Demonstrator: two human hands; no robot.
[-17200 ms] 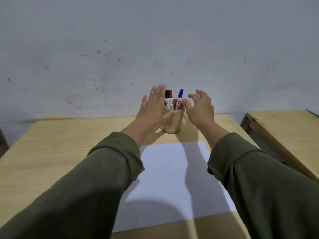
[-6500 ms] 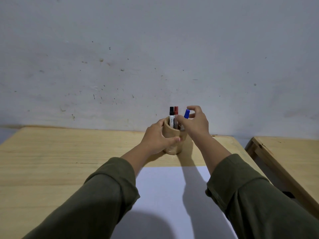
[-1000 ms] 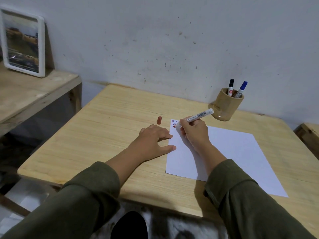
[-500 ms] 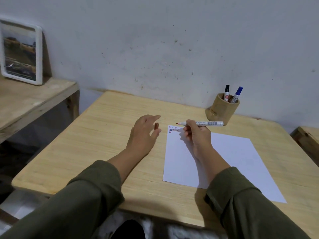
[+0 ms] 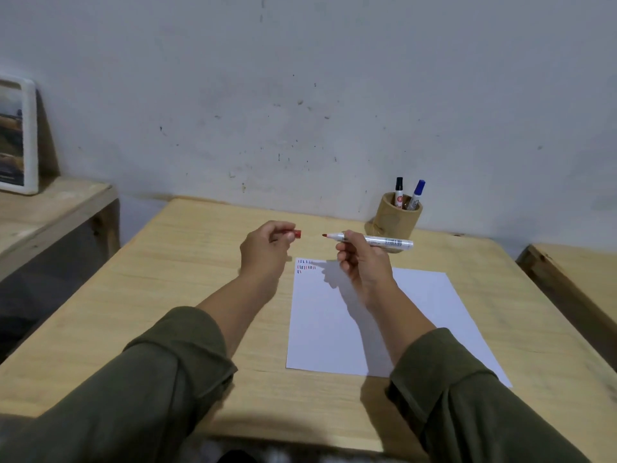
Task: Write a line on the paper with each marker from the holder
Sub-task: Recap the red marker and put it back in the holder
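My right hand (image 5: 362,262) holds an uncapped red marker (image 5: 384,241) level above the table, tip pointing left. My left hand (image 5: 265,250) pinches the red cap (image 5: 296,234), raised a short gap from the marker's tip. Below them lies the white paper (image 5: 417,315) with short rows of small coloured marks (image 5: 305,265) at its top left corner. The bamboo holder (image 5: 397,217) stands near the wall, with a black marker (image 5: 399,190) and a blue marker (image 5: 417,193) upright in it.
The wooden table (image 5: 167,295) meets a grey wall. A lower wooden shelf (image 5: 50,208) at the left carries a framed picture (image 5: 16,135). Another wooden surface (image 5: 581,272) sits at the right edge.
My left hand picked the red cap off the table and lifted it. My right hand raised the marker off the paper, holding it level facing the cap.
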